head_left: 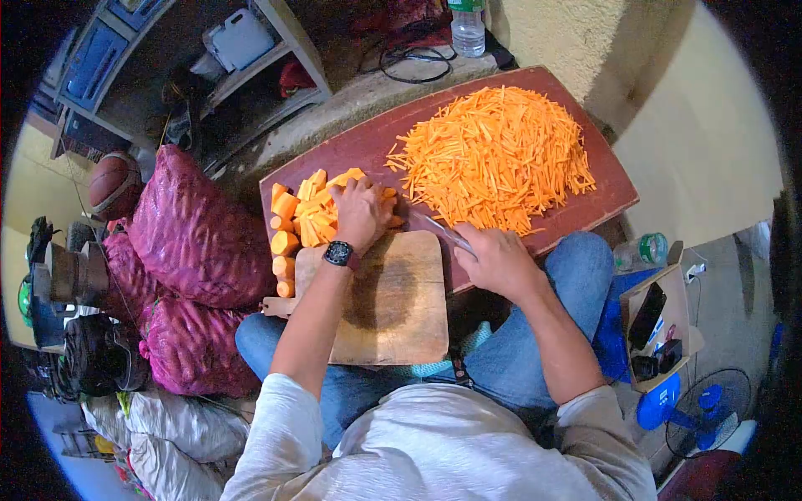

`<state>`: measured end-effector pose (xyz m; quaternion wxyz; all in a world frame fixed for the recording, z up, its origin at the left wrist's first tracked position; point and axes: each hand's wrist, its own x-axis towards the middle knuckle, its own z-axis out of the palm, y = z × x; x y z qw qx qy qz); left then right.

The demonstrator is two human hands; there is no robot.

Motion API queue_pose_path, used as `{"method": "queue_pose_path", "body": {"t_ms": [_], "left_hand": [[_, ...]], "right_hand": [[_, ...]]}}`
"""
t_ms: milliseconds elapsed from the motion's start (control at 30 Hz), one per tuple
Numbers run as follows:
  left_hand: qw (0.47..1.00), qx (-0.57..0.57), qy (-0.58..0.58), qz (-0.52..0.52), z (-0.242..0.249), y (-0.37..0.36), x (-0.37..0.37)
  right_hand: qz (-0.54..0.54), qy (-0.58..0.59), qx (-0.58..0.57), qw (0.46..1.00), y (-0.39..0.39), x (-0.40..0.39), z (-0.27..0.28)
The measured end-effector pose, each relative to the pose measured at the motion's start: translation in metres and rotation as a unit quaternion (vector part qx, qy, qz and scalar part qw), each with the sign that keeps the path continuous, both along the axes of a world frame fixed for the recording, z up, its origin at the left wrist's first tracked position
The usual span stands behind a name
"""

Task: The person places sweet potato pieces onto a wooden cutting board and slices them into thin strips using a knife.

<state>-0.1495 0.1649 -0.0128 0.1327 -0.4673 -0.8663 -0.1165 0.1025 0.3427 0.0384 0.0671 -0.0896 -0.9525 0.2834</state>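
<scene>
My left hand [362, 213], with a black watch on its wrist, reaches over the pile of carrot pieces [313, 219] at the far edge of the cutting board. Its fingers curl round some of the pieces, partly hiding them. In my right hand [501, 260] is a knife [443, 229], its blade pointing left toward the left hand. The wooden cutting board [409, 313] lies across my lap and against the red table [601, 196], with a dark worn patch in its middle. Short carrot chunks [285, 243] line the table's left end. A large heap of carrot sticks [497, 159] covers the right part.
Pink mesh sacks [196, 238] full of carrots stand at left, beside a basketball [115, 185]. A water bottle [468, 29] stands behind the table. At right are a cardboard box [660, 326] and a blue fan [710, 409].
</scene>
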Motion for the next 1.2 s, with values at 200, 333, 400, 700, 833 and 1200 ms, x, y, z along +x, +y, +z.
{"method": "queue_pose_path", "body": {"t_ms": [200, 333, 400, 700, 833, 1200], "left_hand": [[0.998, 0.029, 0.039, 0.039, -0.008, -0.002, 0.001], [0.998, 0.052, 0.008, 0.038, 0.000, -0.012, 0.008], [0.995, 0.094, -0.031, 0.010, 0.003, -0.017, 0.013], [0.986, 0.156, -0.063, -0.019, 0.013, -0.028, 0.052], [0.976, 0.188, -0.103, -0.044, 0.022, -0.015, 0.072], [0.560, 0.445, -0.698, -0.030, 0.042, 0.054, 0.076]], "right_hand": [[-0.080, 0.000, 0.061, 0.995, 0.012, -0.009, 0.006], [-0.123, 0.100, 0.034, 0.987, 0.024, -0.011, 0.016], [-0.143, 0.156, 0.030, 0.977, 0.034, -0.012, 0.012], [-0.198, 0.277, -0.563, 0.753, 0.079, -0.013, 0.013], [-0.159, 0.302, -0.663, 0.666, 0.079, -0.013, 0.006], [-0.046, 0.140, -0.742, 0.654, 0.064, -0.007, 0.009]]}}
